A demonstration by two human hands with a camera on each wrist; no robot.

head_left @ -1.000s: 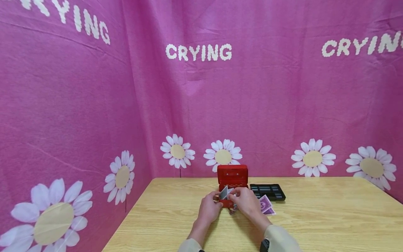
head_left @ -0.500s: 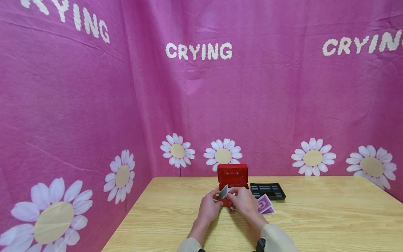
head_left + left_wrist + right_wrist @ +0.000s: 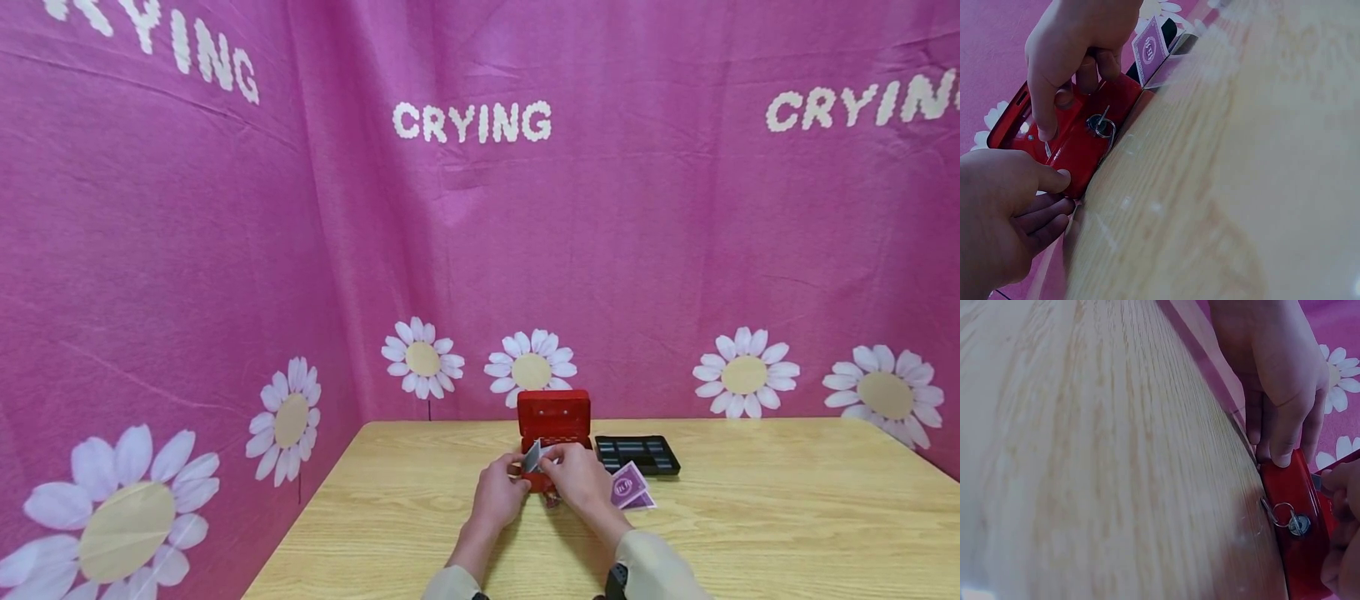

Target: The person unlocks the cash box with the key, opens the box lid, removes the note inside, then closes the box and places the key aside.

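A red cash box (image 3: 553,414) stands on the table with its hinged lid raised. At its front left corner my left hand (image 3: 498,493) holds it, the thumb (image 3: 1283,456) pressed on the front wall. My right hand (image 3: 581,477) bends over the box opening and pinches a greyish card (image 3: 531,457) with a white edge, standing tilted inside the box. In the left wrist view only a pale sliver of that card shows under the right fingertips (image 3: 1047,132). A key with a ring (image 3: 1284,514) sits in the front lock (image 3: 1299,525).
Right of the box lies a black compartment tray (image 3: 639,456). Purple-backed cards (image 3: 628,485) lie overlapping in front of it, near the right hand. The wooden table (image 3: 787,517) ends at a pink curtain (image 3: 637,250) printed with daisies.
My right hand and forearm have shifted slightly left, showing more of the purple cards. The left hand keeps its place on the box.
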